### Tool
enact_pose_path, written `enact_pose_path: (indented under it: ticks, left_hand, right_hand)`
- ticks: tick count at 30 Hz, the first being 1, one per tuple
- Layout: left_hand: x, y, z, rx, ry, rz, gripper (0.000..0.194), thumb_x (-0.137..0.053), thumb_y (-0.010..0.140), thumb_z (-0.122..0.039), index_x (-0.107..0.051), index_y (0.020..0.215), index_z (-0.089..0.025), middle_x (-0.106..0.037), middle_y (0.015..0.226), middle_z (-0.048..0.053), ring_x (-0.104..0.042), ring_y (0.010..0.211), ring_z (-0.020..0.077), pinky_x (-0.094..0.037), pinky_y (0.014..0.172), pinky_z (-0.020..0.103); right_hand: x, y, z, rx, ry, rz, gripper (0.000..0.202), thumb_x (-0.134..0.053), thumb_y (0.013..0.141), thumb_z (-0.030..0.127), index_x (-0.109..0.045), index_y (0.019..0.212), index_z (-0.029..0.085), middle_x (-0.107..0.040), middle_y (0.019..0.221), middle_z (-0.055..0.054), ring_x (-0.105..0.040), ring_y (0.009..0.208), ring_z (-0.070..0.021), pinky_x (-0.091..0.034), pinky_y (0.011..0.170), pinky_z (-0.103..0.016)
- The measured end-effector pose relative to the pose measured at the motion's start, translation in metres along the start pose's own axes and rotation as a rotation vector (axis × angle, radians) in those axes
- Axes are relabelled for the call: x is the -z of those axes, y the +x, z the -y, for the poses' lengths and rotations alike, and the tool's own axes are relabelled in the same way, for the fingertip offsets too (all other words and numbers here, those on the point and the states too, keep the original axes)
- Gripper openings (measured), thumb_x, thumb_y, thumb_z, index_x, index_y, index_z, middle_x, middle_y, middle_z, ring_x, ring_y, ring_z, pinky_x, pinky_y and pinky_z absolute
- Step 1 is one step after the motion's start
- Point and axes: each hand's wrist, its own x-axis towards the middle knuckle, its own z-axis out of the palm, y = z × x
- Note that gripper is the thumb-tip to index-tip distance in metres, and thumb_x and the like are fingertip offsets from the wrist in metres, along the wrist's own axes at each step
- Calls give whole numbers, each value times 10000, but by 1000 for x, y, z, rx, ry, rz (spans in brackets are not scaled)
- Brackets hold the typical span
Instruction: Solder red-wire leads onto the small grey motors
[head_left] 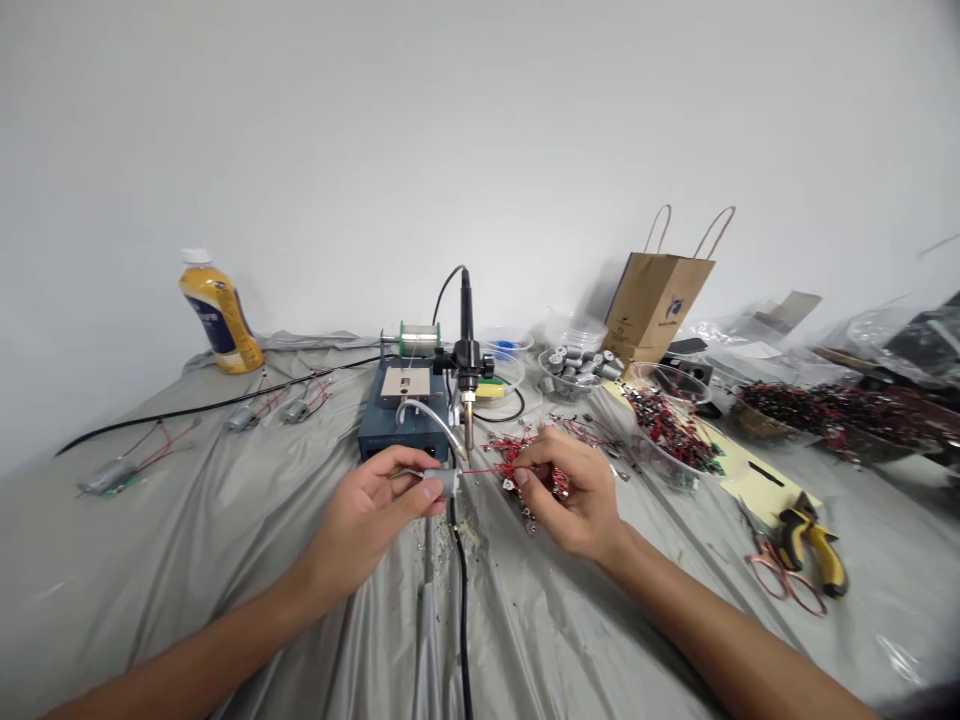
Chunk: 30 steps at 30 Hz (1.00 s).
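Observation:
My left hand (pixel 379 505) grips a small grey cylindrical motor (pixel 442 483) between thumb and fingers, just below the soldering tip. In my right hand (pixel 574 490) a thin red wire (pixel 484 471) is pinched, and it stretches left to the motor's end. The upright soldering iron (pixel 468 365) stands in a black clamp, its tip pointing down close to the motor and wire. Behind it is the blue soldering station (pixel 375 415) with a solder spool (pixel 420 338) on top. A pile of red wires with small metal parts (pixel 514 450) lies behind and beneath my right hand.
Finished-looking motors with wires (pixel 112 476) lie at left, near a yellow bottle (pixel 219 318). Bowls of motors (pixel 574 375) and wired parts (pixel 675 430), a paper bag (pixel 652 300), scissors (pixel 787 580) and pliers (pixel 817 545) are at right. A black cable (pixel 461 620) runs toward the front.

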Motion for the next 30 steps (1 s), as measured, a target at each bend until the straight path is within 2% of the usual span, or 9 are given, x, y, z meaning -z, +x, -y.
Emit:
enact_pose_path:
  ticks: [3, 5, 8, 10, 13, 16, 20, 25, 30]
  left_hand:
    - [4, -1, 2, 18, 18, 6, 274, -814, 794, -351, -692, 970, -180, -672, 755, -14, -655, 743, 110, -603, 751, 207]
    - [7, -3, 4, 27, 17, 35, 289, -817, 791, -357, -695, 983, -178, -661, 752, -9, -640, 738, 115, -610, 763, 228]
    - [10, -8, 6, 36, 9, 123, 308, -817, 784, -377, -709, 996, -182, -650, 762, 0, -619, 723, 124, -621, 752, 256]
    - [9, -14, 5, 43, -3, 170, 325, -825, 767, -400, -722, 996, -192, -642, 754, 2, -606, 709, 130, -625, 732, 267]
    - [2, -24, 1, 58, -34, 182, 324, -833, 743, -422, -745, 958, -197, -641, 749, 9, -589, 695, 136, -622, 713, 273]
    - [-5, -31, -1, 63, -54, 173, 316, -845, 717, -425, -758, 912, -192, -640, 713, 14, -585, 665, 144, -611, 678, 269]
    - [-6, -31, -2, 57, -59, 161, 331, -851, 698, -437, -768, 906, -193, -684, 747, 26, -633, 679, 165, -597, 671, 265]
    - [3, -27, -5, 76, -58, 187, 346, -836, 728, -434, -787, 978, -199, -737, 836, 50, -704, 752, 201, -587, 702, 267]
    - [5, -27, -4, 92, -103, 211, 302, -828, 754, -394, -784, 967, -184, -719, 800, 38, -691, 723, 184, -578, 668, 249]
  right_hand:
    - [3, 4, -2, 21, 15, 21, 87, -583, 846, 157, -637, 778, 150, -574, 667, -9, -494, 603, -101, -383, 603, -244]
    - [15, 10, -6, 0, 30, 9, 176, -550, 884, 246, -647, 778, 146, -608, 688, -26, -538, 633, -115, -411, 629, -254]
    - [53, 19, -13, -304, -114, -12, 346, -438, 958, 378, -674, 888, 134, -645, 735, -39, -549, 593, -112, -426, 587, -246]
    - [84, 18, -16, -585, -323, 115, 386, -384, 980, 382, -681, 1003, 137, -677, 784, -40, -525, 525, -97, -409, 533, -232]
    - [115, 0, -17, -719, -519, 285, 224, -531, 881, 245, -728, 935, 152, -725, 847, -58, -620, 635, -130, -438, 618, -240]
    - [116, -25, -22, -754, -681, 344, 179, -569, 842, 189, -740, 886, 156, -733, 935, -96, -670, 844, -204, -434, 733, -272]
    - [96, -44, -35, -780, -814, 385, 160, -580, 866, 243, -699, 884, 139, -708, 1001, -128, -656, 877, -224, -393, 706, -266]
    - [93, -36, -42, -813, -870, 344, 97, -565, 799, 147, -649, 844, 128, -689, 869, -104, -610, 747, -171, -316, 608, -243]
    - [114, -20, -22, -706, -829, 247, 74, -563, 814, 145, -628, 847, 140, -670, 870, -68, -565, 726, -130, -338, 640, -228]
